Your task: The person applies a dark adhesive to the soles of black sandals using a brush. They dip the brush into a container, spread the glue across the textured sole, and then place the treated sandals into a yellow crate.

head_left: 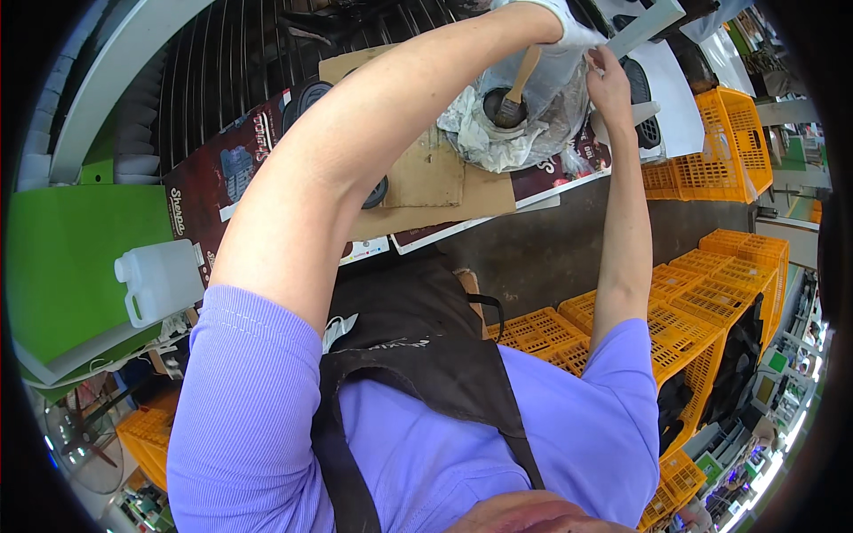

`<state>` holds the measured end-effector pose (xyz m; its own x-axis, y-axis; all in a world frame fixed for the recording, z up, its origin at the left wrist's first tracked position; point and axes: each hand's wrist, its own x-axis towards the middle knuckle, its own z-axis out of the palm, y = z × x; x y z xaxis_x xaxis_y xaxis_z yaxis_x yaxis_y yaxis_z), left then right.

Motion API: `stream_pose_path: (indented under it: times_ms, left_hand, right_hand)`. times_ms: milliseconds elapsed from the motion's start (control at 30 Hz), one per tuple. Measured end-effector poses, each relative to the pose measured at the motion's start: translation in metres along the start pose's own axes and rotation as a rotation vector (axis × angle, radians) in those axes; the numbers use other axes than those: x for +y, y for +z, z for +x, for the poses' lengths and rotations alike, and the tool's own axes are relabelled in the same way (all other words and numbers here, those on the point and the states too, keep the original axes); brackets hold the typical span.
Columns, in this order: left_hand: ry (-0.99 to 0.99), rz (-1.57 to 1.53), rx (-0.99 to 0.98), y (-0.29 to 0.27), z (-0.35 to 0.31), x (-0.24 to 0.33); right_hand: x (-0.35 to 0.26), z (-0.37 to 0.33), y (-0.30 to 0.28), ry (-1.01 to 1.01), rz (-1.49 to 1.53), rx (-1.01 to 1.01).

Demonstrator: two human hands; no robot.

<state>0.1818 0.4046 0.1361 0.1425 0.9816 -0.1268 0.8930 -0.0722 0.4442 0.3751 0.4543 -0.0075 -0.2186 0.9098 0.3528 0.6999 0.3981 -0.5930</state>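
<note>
My left arm reaches across to the top right, and white fabric like a glove point(576, 28) covers its wrist. My left hand point(555, 12) is mostly cut off by the upper edge, so its fingers are hidden. Bare, my right hand point(609, 87) has its fingertips closed on the edge of the white glove. Below both hands, a wooden-handled brush point(523, 75) leans in a dark round pot point(494, 105). Crumpled clear plastic point(569, 107) and white wrapping point(475, 124) surround the pot. A black shoe sole point(641, 99) lies beside my right hand.
Cardboard point(426, 182) covers the worktable, with another black sole point(306, 96) at its left. Dark slats point(213, 80) run behind. A white jug point(160, 280) stands beside a green panel point(80, 258). Orange crates point(724, 147) line the right side, with more point(684, 324) below.
</note>
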Motion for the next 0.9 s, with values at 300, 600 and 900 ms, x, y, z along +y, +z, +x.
stream_pose_path:
  times_ms: [300, 600, 900]
  left_hand:
    - [0.04, -0.222, 0.258, 0.012, 0.018, -0.043]
    - [0.567, -0.19, 0.876, 0.059, -0.167, -0.11]
    - [-0.218, -0.274, 0.857, 0.1, -0.328, -0.197]
  right_hand:
    - [-0.052, -0.035, -0.027, -0.011, 0.283, 0.113]
    - [-0.149, -0.125, -0.034, -0.058, 0.533, 0.084]
    - [-0.246, -0.187, 0.088, -0.332, 0.336, -0.338]
